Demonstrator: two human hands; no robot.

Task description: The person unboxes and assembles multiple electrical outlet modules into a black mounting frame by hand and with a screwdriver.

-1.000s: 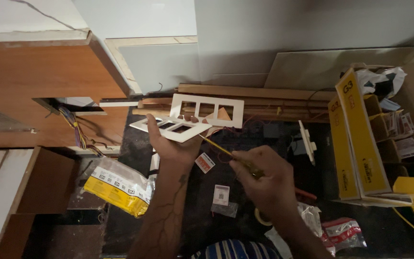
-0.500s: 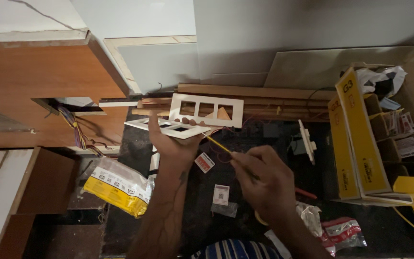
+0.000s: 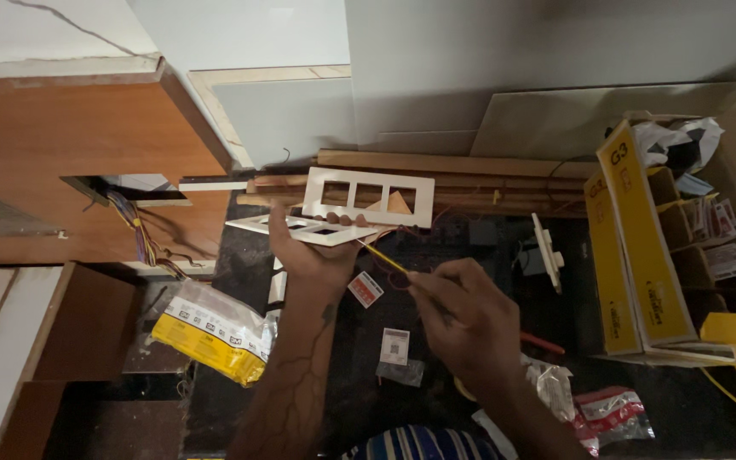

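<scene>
Left hand grips a light, brittle-looking white frame from below; right hand pinches a thin screwdriver.

Yellow-white packet lower left, tall yellow carton right, red-white pouch

The left hand is holding a flat white plastic switch frame in front of a second white three-window plate, which is leaning on long wooden battens. To its right, the right hand is gripping a thin yellow-handled screwdriver. A yellow cardboard box is standing far right, and a yellow-and-clear plastic packet is lying to the left.
</scene>
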